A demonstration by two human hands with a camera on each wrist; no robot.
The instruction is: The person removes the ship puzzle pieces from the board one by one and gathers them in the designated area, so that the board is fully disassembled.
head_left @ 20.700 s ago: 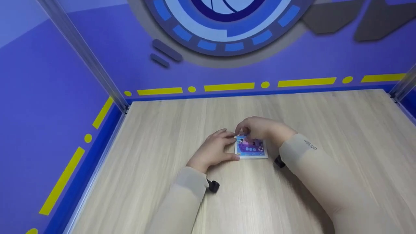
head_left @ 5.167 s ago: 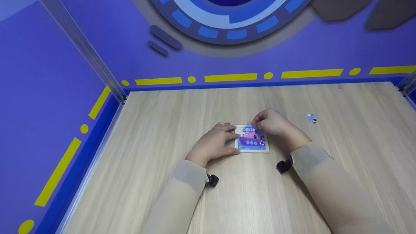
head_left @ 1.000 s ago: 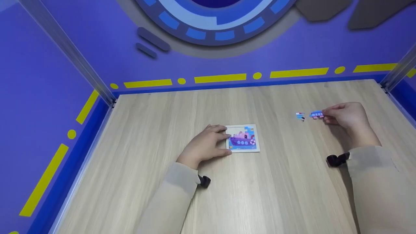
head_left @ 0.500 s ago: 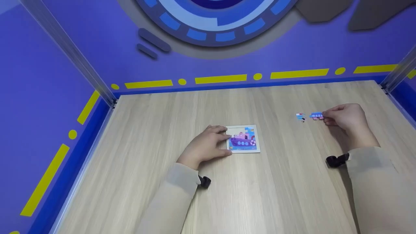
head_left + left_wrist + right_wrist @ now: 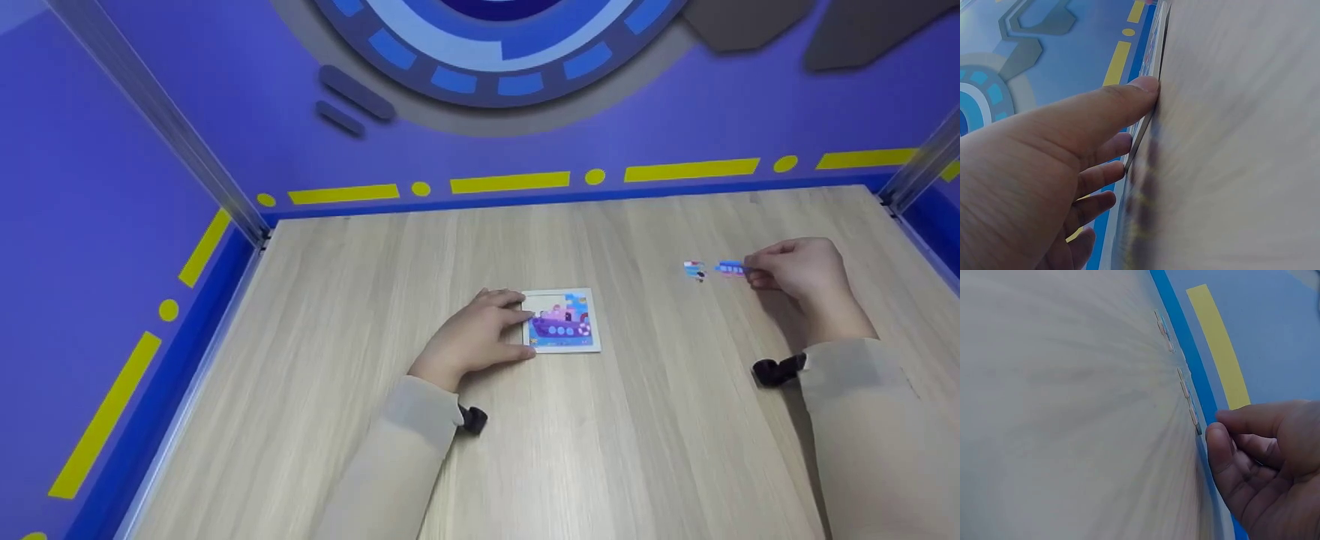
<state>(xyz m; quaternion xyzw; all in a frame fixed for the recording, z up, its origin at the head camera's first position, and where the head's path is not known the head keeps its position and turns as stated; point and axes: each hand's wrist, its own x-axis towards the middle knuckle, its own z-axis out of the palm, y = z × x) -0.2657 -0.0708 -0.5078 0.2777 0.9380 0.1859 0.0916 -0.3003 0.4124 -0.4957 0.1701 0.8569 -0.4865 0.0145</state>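
Note:
In the head view, a square jigsaw tray [image 5: 561, 349] with a purple-and-pink ship picture lies flat on the table; bare backing shows at its upper left. My left hand [image 5: 472, 337] rests along its left side, fingers fairly straight, thumb at the near corner. On the right, a blue-and-pink strip of joined jigsaw pieces [image 5: 730, 268] lies on the wood. My right hand [image 5: 806, 281] is at the strip's right end, thumb and forefinger close together. A narrow gap separates these fingertips [image 5: 1220, 433] from the strip in the right wrist view.
Left of the strip lies another small cluster of jigsaw pieces [image 5: 694, 271]. Pale wood tabletop [image 5: 645, 420] surrounds the tray. A purple-blue wall [image 5: 525, 161] with yellow marks rises behind the table, and another panel [image 5: 135, 225] borders its left side.
Since several seconds ago, my right hand has brought the blue-and-pink strip from the tray to the right side of the table. Over the last second the strip has levelled out; my left hand stays put.

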